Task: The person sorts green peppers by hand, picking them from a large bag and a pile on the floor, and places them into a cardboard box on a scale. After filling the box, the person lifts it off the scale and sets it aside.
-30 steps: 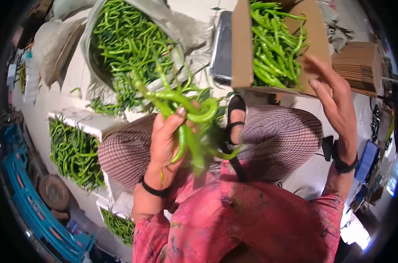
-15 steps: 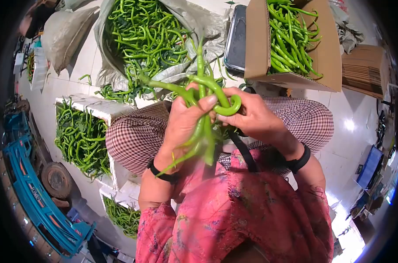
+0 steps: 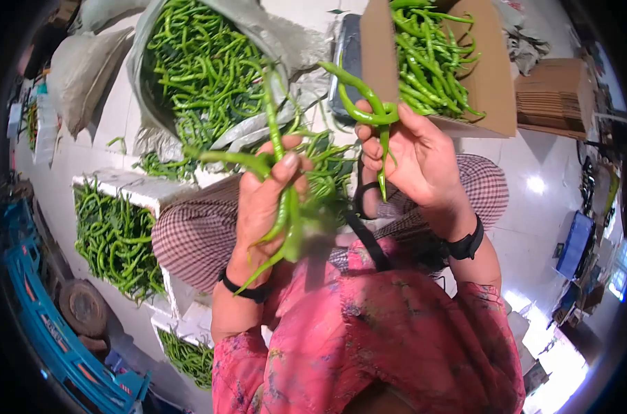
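Observation:
My left hand (image 3: 261,207) is closed round several long green chili peppers (image 3: 272,124), which stick out above the thumb and hang down toward the wrist. Between the fingertips and thumb of my right hand (image 3: 424,155) are curled green chili peppers (image 3: 358,84), one bent into a loop, held level with the near side of the cardboard box (image 3: 379,62). That box has a heap of long green peppers (image 3: 434,62) in it. Below and between my hands lie more loose green peppers (image 3: 327,162), partly covered by my left hand.
An open sack (image 3: 139,76) spills green peppers beyond my left hand. White foam boxes (image 3: 113,181) of peppers stand at left. A dark flat device (image 3: 348,55) lies beside the cardboard box. Flattened cartons (image 3: 555,96) are stacked at right; a teal cart (image 3: 44,324) stands at left.
My hands have come apart. The right one has moved up and right toward the cardboard box with the curled peppers, while the left keeps the rest of the bunch. The view has shifted slightly.

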A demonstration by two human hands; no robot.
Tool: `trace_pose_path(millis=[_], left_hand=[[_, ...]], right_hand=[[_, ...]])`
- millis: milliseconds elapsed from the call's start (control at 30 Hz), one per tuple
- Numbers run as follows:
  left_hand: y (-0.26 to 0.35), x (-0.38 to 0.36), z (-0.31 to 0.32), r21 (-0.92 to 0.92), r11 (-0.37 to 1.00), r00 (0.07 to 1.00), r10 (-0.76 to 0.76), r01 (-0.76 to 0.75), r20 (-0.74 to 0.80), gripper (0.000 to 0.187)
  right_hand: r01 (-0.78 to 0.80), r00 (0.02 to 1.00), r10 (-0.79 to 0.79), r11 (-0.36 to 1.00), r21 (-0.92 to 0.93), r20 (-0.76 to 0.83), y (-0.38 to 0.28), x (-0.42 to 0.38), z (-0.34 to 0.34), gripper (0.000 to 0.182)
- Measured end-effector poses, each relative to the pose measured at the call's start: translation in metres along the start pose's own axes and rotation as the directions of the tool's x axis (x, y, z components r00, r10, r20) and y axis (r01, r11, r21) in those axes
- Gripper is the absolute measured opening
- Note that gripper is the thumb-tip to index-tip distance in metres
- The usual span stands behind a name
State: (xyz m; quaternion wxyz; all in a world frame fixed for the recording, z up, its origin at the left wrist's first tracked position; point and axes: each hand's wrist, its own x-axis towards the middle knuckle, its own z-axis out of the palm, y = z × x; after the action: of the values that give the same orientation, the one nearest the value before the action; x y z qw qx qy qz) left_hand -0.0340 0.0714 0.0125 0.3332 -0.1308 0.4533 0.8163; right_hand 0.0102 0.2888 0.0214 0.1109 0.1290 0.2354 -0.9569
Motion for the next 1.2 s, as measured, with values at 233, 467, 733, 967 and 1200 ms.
trace_pose_path(millis=[233, 467, 733, 967, 1200], left_hand=[[-0.003, 0.003, 0.005, 0.021, 1.000, 1.000, -0.003, 0.004, -0.015, 0.035], [-0.005, 0.006, -0.003, -0.024, 1.000, 0.999, -0.008, 0.009, 0.052, 0.033], [-0.007, 0.010, -0.003, -0.120, 0.992, 0.998, 0.034, -0.026, 0.061, 0.039], [-0.008, 0.011, 0.001, 0.116, 0.990, 0.996, 0.080, -0.083, 0.032, 0.034], [-0.010, 0.011, -0.004, 0.493, 0.846, 0.960, 0.272, -0.203, -0.071, 0.042]], right_hand=[[0.255, 0.963, -0.263, 0.960, -0.117, -0.065, -0.072, -0.020, 0.022, 0.047], [-0.059, 0.956, -0.260, 0.292, -0.955, -0.139, -0.153, -0.026, -0.004, 0.047], [0.079, 0.961, -0.240, -0.232, -0.970, 0.135, -0.051, -0.045, 0.063, 0.026], [-0.231, 0.958, 0.261, 0.469, -0.853, -0.116, 0.042, -0.015, 0.040, 0.030], [-0.394, 0.915, 0.372, 0.732, -0.556, -0.159, 0.068, -0.002, 0.030, 0.037]])
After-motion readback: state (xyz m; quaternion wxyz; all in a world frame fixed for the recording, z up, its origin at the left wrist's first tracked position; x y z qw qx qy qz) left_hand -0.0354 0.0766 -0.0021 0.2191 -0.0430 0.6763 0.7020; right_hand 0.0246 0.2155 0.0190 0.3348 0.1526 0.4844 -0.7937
